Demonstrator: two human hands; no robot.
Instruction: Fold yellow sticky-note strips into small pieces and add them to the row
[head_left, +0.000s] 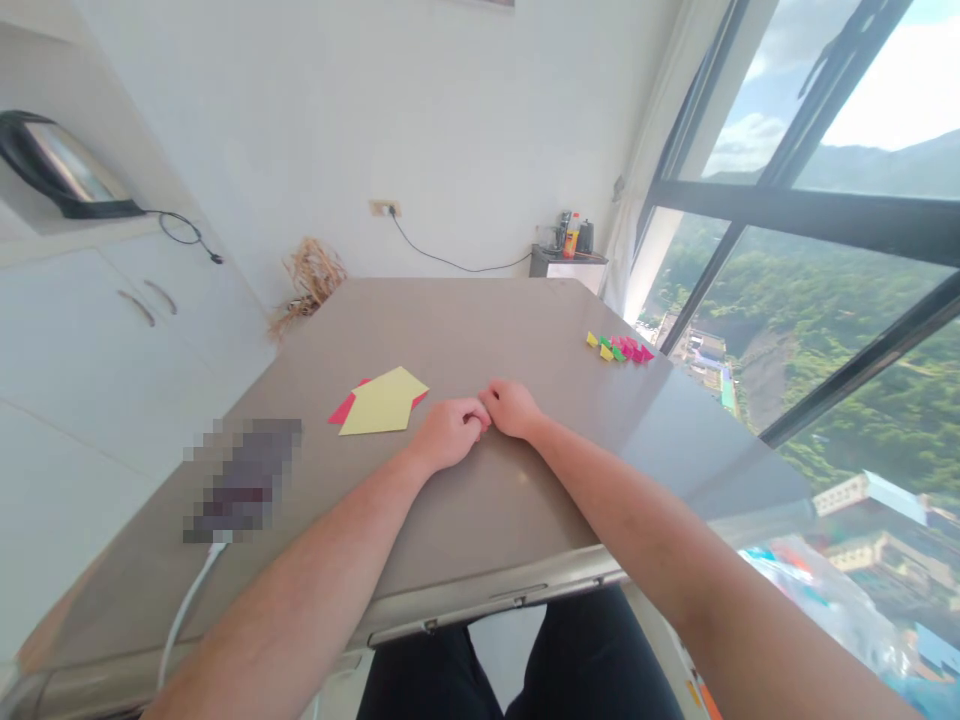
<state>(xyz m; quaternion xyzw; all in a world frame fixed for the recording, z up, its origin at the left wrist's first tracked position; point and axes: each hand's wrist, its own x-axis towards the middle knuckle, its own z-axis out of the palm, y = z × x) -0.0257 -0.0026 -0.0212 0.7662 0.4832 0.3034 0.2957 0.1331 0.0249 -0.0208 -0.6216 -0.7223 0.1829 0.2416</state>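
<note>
My left hand (450, 432) rests on the grey-brown table (450, 330) with its fingers curled into a loose fist. Beside it my right hand (512, 407) is curled the same way, and the two meet or nearly meet at the knuckles. I see nothing held in either one. Just left of my left hand lie yellow paper sheets (382, 402), with red paper (343, 408) showing from underneath at both sides. Small folded paper pieces in pink (636, 349), green (618, 353) and yellow (606, 352) stand grouped at the far right.
A blurred-out dark device (255, 470) with a white cable (187, 600) lies at the table's left. Dried plant stalks (311, 275) stand beyond the back left corner. A small cabinet (568, 266) holds bottles at the back right. Windows (810, 200) line the right side.
</note>
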